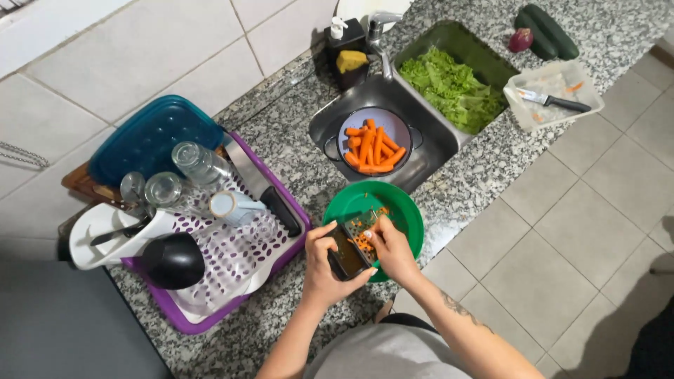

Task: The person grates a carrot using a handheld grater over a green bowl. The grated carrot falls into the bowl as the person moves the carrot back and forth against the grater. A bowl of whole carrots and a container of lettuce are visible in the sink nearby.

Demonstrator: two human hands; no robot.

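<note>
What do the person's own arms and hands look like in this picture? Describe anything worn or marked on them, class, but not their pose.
Both forearms are bare, with no sleeves reaching them. The right forearm carries a dark tattoo along its upper side. The right hand has light-painted fingernails. The left hand shows no glove; I cannot make out rings or a watch on either. A grey top covers the torso.

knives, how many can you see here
2. One small knife lies in the clear tray right of the sink; one big knife lies on the purple dish rack. The white cutlery holder may hide more.
</note>
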